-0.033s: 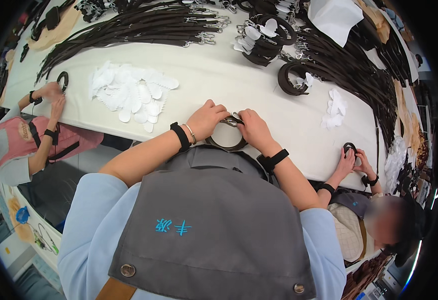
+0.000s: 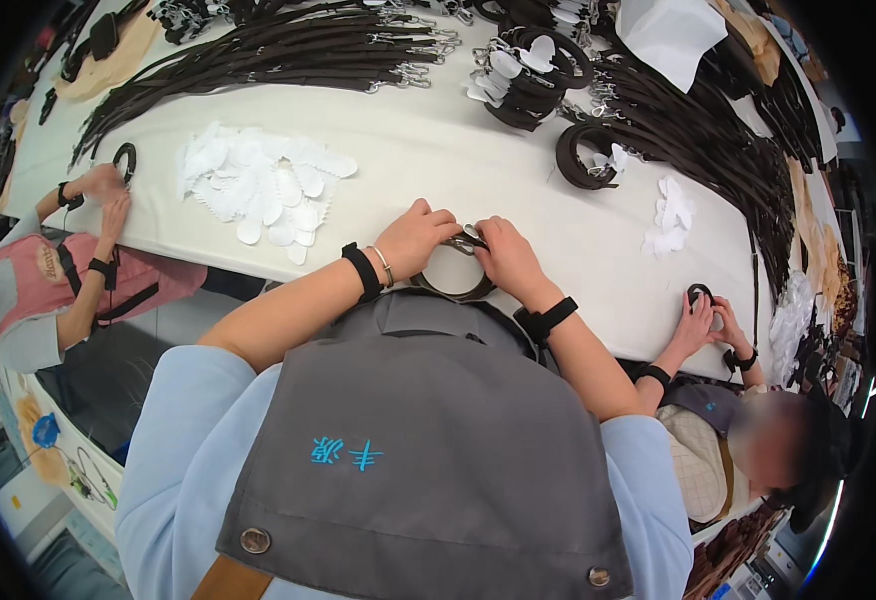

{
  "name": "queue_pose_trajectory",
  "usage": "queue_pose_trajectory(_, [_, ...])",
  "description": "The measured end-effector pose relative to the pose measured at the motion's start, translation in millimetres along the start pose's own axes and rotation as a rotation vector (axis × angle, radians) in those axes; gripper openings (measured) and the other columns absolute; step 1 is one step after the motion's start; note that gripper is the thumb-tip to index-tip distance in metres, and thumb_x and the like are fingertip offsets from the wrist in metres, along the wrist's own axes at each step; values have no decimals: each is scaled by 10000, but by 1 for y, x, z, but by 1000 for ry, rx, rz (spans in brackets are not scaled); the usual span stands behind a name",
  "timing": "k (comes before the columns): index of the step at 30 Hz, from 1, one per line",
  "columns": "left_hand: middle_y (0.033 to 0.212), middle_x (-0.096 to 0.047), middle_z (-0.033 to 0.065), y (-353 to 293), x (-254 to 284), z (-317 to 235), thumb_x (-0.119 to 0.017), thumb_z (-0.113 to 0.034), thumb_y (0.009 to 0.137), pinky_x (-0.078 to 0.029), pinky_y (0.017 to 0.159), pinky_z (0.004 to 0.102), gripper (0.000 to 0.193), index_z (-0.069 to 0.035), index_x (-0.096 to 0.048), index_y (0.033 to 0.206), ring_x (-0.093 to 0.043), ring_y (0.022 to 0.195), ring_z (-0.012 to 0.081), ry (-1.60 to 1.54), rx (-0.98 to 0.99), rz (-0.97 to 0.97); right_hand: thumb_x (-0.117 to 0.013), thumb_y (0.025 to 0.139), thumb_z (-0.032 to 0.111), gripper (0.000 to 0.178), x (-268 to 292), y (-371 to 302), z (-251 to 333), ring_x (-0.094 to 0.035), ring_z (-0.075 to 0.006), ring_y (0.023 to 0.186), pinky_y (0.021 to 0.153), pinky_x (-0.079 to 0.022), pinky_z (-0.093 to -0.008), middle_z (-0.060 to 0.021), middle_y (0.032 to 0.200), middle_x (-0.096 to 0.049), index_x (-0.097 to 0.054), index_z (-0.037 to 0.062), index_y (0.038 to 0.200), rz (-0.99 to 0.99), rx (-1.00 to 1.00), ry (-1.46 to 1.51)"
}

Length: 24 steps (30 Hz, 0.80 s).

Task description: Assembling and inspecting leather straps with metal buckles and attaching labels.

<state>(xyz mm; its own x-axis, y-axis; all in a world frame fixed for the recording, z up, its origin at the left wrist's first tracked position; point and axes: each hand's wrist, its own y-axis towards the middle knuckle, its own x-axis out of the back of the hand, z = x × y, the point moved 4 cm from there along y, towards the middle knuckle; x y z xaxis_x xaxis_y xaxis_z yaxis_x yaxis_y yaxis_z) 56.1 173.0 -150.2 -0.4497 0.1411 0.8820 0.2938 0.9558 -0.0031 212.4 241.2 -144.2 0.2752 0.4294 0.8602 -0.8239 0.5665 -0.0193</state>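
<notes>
A dark strap (image 2: 455, 294), wound into a ring, is held at the near edge of the table in front of my grey apron. My left hand (image 2: 412, 241) is closed on the ring's upper left side, thumb and fingers near a metal clasp (image 2: 465, 243). Opposite it, my right hand (image 2: 510, 260) pinches the upper right of the same coil, its fingertips close to the clasp. Fingers partly hide the strap's end. Left of my hands lies a loose heap of white rounded tags (image 2: 263, 188).
Long dark straps with metal clips (image 2: 288, 60) lie across the far left. Tagged coils (image 2: 523, 100) are stacked at the back, with one coil (image 2: 570, 165) nearer. More straps (image 2: 703, 135) spread at right. Co-workers' hands (image 2: 108, 190) work at left and others (image 2: 703, 325) at right.
</notes>
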Motion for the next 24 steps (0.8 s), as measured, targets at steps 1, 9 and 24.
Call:
queue_pose_trajectory(1, [1151,-586,62,2,-1,0,-627,-8,766,-454,895,340,464,-44,-549,1222,-504,981,279,-14,-1,27,-675,796,124,284,1,1,1,-558,-313,950,796,-499,-390,-147,977,-560,-545,12,1022,-35,22,57])
queue_pose_trajectory(9, [951,-578,152,-15,18,2,-652,-150,802,-516,745,375,264,33,-550,962,-604,884,308,40,452,142,-698,774,105,319,2,-13,7,-563,-347,927,786,-499,-400,-189,959,-544,-521,-38,997,20,-158,-45])
queue_pose_trajectory(24, [1025,-566,84,-12,9,0,-561,-2,779,-528,743,352,345,-24,-562,1124,-579,902,264,62,74,-82,-684,794,85,254,-13,-3,-12,-574,-343,817,744,-484,-404,-191,929,-572,-544,-35,969,-64,-255,309])
